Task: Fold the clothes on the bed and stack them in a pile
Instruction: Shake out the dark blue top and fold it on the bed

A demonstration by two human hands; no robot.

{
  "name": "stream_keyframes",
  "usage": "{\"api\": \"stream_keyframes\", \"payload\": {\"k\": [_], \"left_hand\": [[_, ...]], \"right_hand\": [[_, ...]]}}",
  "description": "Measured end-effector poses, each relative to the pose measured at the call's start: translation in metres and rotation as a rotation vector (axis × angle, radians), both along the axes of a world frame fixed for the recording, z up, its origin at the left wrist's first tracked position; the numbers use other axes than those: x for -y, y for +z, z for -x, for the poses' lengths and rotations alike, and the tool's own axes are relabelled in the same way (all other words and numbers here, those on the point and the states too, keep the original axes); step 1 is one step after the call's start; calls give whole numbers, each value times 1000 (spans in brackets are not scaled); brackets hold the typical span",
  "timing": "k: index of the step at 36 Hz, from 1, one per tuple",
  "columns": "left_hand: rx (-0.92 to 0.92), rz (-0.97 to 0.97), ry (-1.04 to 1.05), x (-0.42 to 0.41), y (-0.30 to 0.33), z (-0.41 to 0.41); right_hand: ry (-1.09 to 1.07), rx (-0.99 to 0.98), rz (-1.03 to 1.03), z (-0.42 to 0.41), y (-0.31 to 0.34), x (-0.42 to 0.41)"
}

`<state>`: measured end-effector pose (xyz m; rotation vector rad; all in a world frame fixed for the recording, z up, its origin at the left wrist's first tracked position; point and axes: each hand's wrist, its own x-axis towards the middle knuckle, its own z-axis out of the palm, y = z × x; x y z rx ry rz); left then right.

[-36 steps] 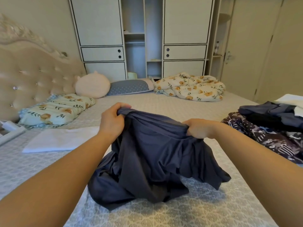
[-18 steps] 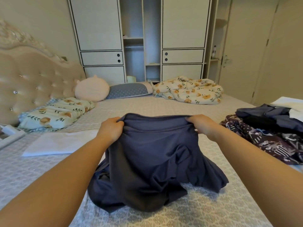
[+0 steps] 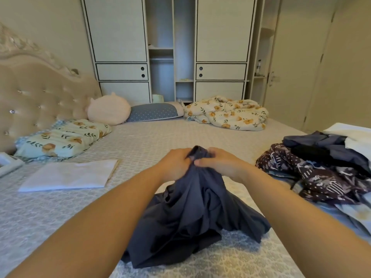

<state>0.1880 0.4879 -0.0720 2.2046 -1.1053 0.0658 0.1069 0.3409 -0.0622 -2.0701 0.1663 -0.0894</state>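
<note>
Navy, thin and slippery-looking: garment (image 3: 192,213) hanging bunched at bed (image 3: 152,141) centre, lower half pooling on the cover at 6 o'clock. Gripping its top edge with left hand (image 3: 174,164) and right hand (image 3: 220,163), both curled round the cloth, knuckles nearly touching, so fabric gathering into one tight peak between them. Type of garment not telling from these folds.

Judging the step: finding edges before the first fold. Doing it well probably meaning:
- sliding hands apart along the top hem, toward 9 and 3 o'clock, keeping a pinch at each end;
- lifting enough for the bottom to hang free, shaking out twists;
- laying flat on bare cover at 6 o'clock, smoothing from middle outward;
- folding sides in, then halving.

Risk: light cloth slumping back into creases if released early.

Lying at 9 o'clock: folded white piece (image 3: 70,174), flat, likely start of the pile; stacking there. Waiting at 3 o'clock: unfolded heap (image 3: 321,173), dark and patterned. Pillows (image 3: 62,137) and quilt (image 3: 226,112) at 10 to 1 o'clock, well apart.
</note>
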Motion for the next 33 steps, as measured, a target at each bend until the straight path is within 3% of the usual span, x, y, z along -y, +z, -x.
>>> {"api": "stream_keyframes", "payload": {"k": [3, 5, 8, 15, 17, 21, 24, 28, 33], "left_hand": [[-65, 187, 94, -4, 7, -5], [-96, 314, 166, -8, 13, -9], [-38, 385, 295, -23, 22, -19], [-6, 409, 417, -52, 31, -33], [-30, 445, 360, -56, 33, -31], [-57, 329, 330, -58, 33, -29], [-75, 171, 391, -50, 25, -26], [-298, 6, 306, -27, -8, -1], [-391, -381, -115, 16, -80, 56]], "right_hand": [[76, -147, 239, 6, -19, 12], [48, -243, 455, 8, -34, 22], [-53, -309, 595, 9, -43, 35], [-248, -124, 745, -1, -6, 30], [-358, 29, 667, -3, 3, 27], [-446, 239, 150, -6, 21, 25], [-470, 301, 86, -7, 22, 23], [-550, 189, 90, -3, -7, 33], [-704, -87, -405, 14, -62, 53]]}}
